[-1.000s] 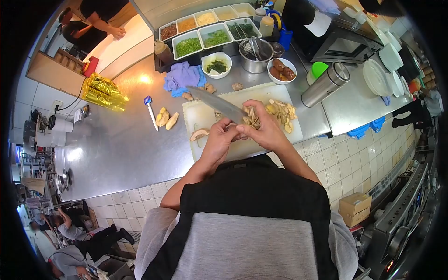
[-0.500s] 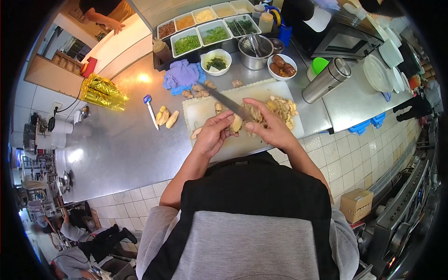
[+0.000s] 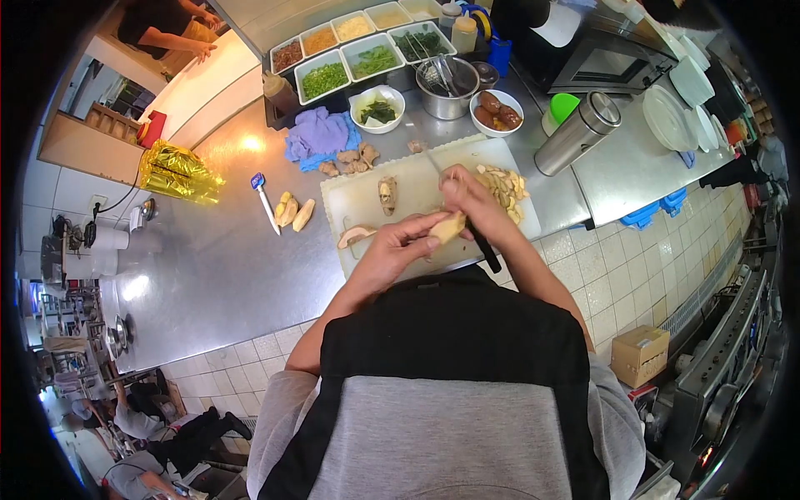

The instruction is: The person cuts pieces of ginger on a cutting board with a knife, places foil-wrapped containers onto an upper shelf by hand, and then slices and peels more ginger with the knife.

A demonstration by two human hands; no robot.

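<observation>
My left hand (image 3: 407, 243) is closed around a peeled piece of ginger (image 3: 448, 229), low over the white cutting board (image 3: 354, 200). Close beside it, my right hand (image 3: 468, 196) grips a knife (image 3: 486, 252); its black handle sticks out below the wrist, and the blade is blurred and partly hidden by the hand. Pale ginger pieces (image 3: 508, 190) lie heaped at the board's right. An unpeeled ginger knob (image 3: 387, 196) and a piece with a pale cut face (image 3: 356, 237) rest on the left part.
Left of the board lie peeled ginger (image 3: 287, 210) and a white stick-shaped tool (image 3: 267, 204) with a blue end. Behind are purple cloths (image 3: 318, 133), knobs of ginger (image 3: 358, 158), a pot (image 3: 446, 104), bowls and food tubs. A steel flask (image 3: 577, 137) stands right. Another person's hand (image 3: 202, 52) shows top left.
Both hands have shifted right across the board, the left with its ginger. The right hand has turned, so the blade no longer points up-left over the board and the black handle shows.
</observation>
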